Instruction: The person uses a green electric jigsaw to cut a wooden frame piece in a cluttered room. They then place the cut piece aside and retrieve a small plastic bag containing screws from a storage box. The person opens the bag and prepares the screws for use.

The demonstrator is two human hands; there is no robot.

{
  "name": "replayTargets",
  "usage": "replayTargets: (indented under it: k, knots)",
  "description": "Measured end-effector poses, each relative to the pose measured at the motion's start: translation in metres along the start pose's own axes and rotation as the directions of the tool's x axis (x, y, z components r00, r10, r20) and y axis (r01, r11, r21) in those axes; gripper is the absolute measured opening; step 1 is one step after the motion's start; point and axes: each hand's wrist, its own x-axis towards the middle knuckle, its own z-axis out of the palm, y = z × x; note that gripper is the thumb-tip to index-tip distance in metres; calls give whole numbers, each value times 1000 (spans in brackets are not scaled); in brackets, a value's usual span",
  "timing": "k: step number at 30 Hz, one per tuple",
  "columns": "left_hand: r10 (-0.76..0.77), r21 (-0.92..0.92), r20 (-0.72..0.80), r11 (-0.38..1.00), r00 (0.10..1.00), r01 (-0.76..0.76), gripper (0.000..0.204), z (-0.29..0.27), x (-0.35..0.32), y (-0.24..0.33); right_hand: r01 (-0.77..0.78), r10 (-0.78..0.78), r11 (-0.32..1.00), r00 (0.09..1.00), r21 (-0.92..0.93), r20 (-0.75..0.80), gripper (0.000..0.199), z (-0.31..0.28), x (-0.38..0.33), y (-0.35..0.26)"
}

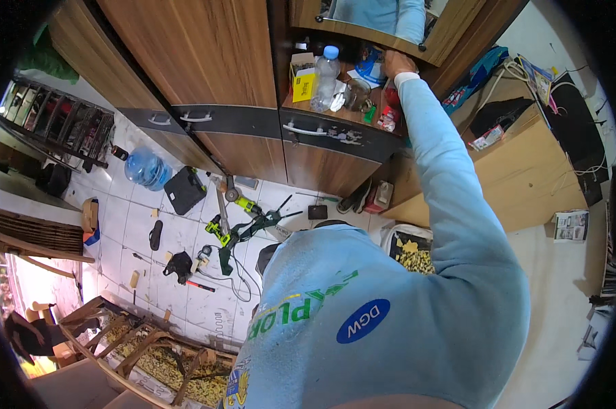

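The bare right hand [399,65] is at a cluttered brown wooden cabinet shelf [349,118], above white-tiled floor [134,235]; grip cannot be told.

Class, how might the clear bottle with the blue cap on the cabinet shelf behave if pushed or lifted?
The clear bottle could tip if pushed near its cap, being tall and narrow. Its rounded sides suggest it may roll once toppled. Its see-through, plastic-looking walls would probably flex when gripped.
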Motion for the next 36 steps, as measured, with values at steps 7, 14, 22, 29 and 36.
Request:
replayTargets:
  k: [7, 14, 22, 29, 36]
  knots:
    - [-503, -777, 131, 483, 854, 404, 42, -54, -17, -12, 85, -67, 988, 988, 128, -139, 47, -6, -55, 11]
    - [-473, -789, 227, 424, 852, 445, 37, -166, -60, -41, -92, 198, 933, 939, 348, -281, 20, -59, -176, -23]
    - [-602, -791, 146, 405, 785, 458, 22, -208, -39, -62, -77, -87, 922, 914, 380, 396, 34, 93, -373, 21]
    - [-483, -912, 49, 335, 874, 237, 53, -181, -40, -34, 199, -364, 924, 186, 328, 913, 48, 198, -522, -12]
    - [-674, -918, 56, 255, 736, 304, 65, -101, -131, -39, -38, -380, 892, 477, 451, 792, 42, 170, -451, -97]
